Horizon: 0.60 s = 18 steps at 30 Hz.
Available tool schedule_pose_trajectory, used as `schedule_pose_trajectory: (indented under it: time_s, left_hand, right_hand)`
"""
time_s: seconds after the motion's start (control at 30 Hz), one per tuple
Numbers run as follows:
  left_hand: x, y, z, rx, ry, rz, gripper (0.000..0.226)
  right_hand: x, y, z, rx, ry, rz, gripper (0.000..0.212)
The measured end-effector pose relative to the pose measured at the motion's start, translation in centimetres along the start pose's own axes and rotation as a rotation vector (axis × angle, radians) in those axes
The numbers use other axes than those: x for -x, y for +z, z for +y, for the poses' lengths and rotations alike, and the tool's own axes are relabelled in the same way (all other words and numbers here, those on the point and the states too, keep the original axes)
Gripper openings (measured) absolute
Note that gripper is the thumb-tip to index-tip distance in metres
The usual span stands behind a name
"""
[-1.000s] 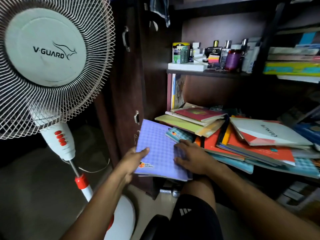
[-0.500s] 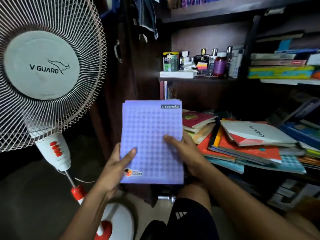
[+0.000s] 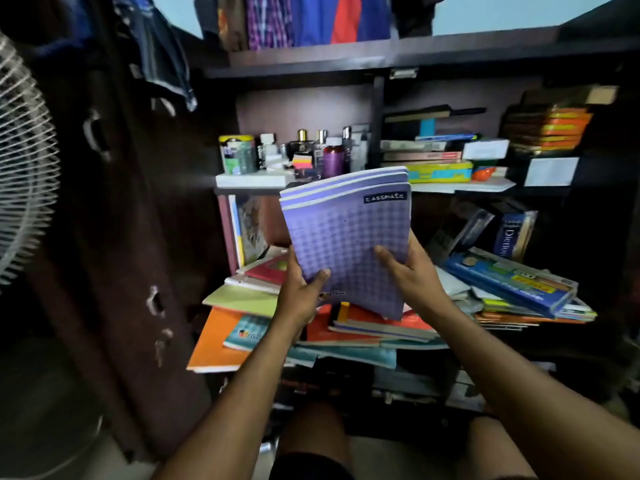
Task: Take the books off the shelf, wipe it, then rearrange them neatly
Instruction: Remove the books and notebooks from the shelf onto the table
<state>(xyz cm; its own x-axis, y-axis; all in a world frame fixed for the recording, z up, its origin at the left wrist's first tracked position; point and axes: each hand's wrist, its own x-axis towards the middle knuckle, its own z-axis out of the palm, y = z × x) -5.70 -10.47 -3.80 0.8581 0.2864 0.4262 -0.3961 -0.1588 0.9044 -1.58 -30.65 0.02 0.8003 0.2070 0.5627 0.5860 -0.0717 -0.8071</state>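
Holding a small stack of purple notebooks (image 3: 346,244) up in front of the shelf (image 3: 450,190), both hands on it. Left hand (image 3: 299,296) grips the lower left corner, thumb curled over the front cover, fingers hidden behind. Right hand (image 3: 412,275) clamps the right edge, thumb across the cover, fingers wrapped round the back. So neither hand is spread out, both are pinching the stack between thumb and fingers.

The stack's long axis runs nearly upright, top tipped a bit away and to the left, "classmate" label at the top right. It sits straight ahead of the hands, lifted clear of the pile (image 3: 363,327) below, not touching it as far as I can see. Both hands look about equally close, one on each side, so I'd guess either could take the whole weight while the other lets go. My read is these are coming off the shelf and need setting down somewhere off to the side.

Counts: I make it three notebooks in the stack, going by the three purple edges fanned at the top. Two hands. The messy pile underneath has way too many books to count properly, a dozen-plus, overlapping at all angles. One dictionary (image 3: 507,237) leaning at the right. One fan (image 3: 24,168) at the far left. A cluster of bottles (image 3: 311,154) sits on the upper shelf, too crowded to count.
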Motion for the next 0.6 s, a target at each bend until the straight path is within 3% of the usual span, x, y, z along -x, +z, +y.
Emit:
schedule_pose_trajectory:
  time_s: [0.17,0.3,0.47,0.6]
  left_hand:
    - [-2.3,2.8,2.1,0.004,-0.008,-0.147,0.079]
    - [-4.1,4.9,1.1,0.048,0.050,-0.141,0.080]
    - [-2.4,6.3,-2.4,-0.106,-0.002,-0.106,0.057]
    - [-1.6,8.3,0.2,-0.135,0.133,-0.057,0.054]
  right_hand:
    - [-0.2,-2.8,0.1,-0.065,0.018,0.106,0.047]
    - [-1.2,-4.6,-0.1,-0.031,-0.017,0.135,0.043]
    - [0.1,-5.5,1.3,-0.001,0.100,0.100,0.047]
    - [0.9,-7.1,-1.4,0.062,0.025,0.173,0.038]
